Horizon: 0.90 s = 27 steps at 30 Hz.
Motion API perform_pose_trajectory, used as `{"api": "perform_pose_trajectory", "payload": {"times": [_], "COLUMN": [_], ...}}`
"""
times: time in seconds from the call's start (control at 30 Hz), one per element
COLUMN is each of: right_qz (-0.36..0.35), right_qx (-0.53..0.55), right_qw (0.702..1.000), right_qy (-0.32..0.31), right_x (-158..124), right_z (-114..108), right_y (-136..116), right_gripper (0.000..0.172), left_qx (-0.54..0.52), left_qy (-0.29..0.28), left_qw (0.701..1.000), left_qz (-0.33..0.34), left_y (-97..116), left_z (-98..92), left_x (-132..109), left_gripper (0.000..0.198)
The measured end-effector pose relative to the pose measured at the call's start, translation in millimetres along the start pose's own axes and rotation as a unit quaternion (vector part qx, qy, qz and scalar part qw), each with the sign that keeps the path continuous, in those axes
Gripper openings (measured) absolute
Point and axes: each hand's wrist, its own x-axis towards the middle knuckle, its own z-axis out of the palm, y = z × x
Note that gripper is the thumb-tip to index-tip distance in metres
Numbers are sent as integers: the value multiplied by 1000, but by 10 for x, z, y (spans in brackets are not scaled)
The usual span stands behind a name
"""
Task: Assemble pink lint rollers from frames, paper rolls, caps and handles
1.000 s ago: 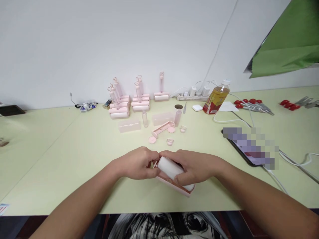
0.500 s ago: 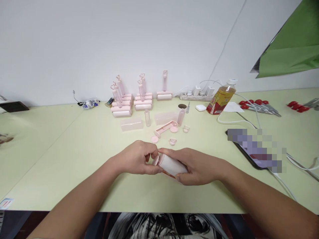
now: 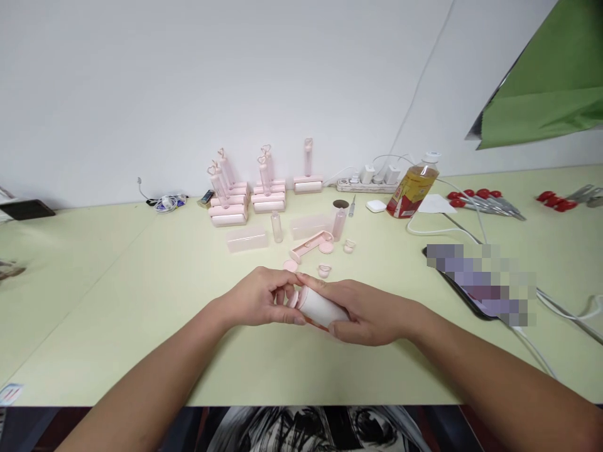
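Note:
My right hand [image 3: 370, 311] is wrapped round a white roller [image 3: 319, 306] just above the pale green table [image 3: 141, 301], near its front edge. A pink piece shows under the roller. My left hand [image 3: 260, 298] pinches a small pink end cap [image 3: 294, 298] at the roller's left end. Loose pink parts lie just beyond my hands: a pink frame [image 3: 311, 245], round caps [image 3: 290, 265] and a small cup-shaped piece [image 3: 324, 270].
Finished pink rollers [image 3: 229, 207] stand in rows at the back by the wall. Clear covers [image 3: 247, 239], small bottles [image 3: 276, 226], a power strip [image 3: 372, 183], a drink bottle [image 3: 411, 188], a phone [image 3: 475, 282] with cables, and red-handled tools [image 3: 480, 199] lie around.
My hands have lifted the roller slightly and brought it further from me. The pink base seen under it a second ago is now mostly hidden by my right hand.

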Motion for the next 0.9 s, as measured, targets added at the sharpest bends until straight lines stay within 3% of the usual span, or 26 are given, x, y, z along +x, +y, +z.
{"api": "perform_pose_trajectory", "payload": {"times": [0.7, 0.9], "right_qz": [18, 10], "right_qx": [2, -6], "right_qw": [1000, 1000], "right_qy": [-22, -20], "right_x": [-7, -7], "right_z": [11, 41], "right_y": [-8, 3], "right_gripper": [90, 87], "left_qx": [-66, -90], "left_qy": [-4, -4], "left_qw": [997, 995], "left_qz": [-47, -42], "left_y": [-53, -69], "left_z": [28, 23], "left_x": [15, 16], "left_gripper": [55, 42]}}
